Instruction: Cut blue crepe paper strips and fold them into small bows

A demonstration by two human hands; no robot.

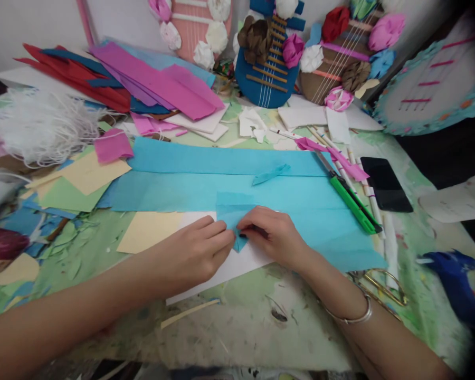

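Observation:
Both hands meet over a small square of blue crepe paper (231, 206), gripping its near corner. My left hand (206, 245) is closed, with its fingertips at the left side of that corner. My right hand (275, 235) pinches the corner from the right, thumb and fingers together. Beneath lie a white sheet (198, 287) and a long folded piece of light blue crepe paper (174, 184). On the long paper rests a small twisted blue strip (271, 173). A cream paper square (146, 231) sits left of my left hand.
A green utility knife (352, 203) with its blade out lies to the right, beside a phone (386, 183). Gold-handled scissors (383, 285) are near my right wrist. White string (43, 126) and coloured crepe sheets (154, 79) crowd the left. Decorated paper instruments (267, 79) stand behind.

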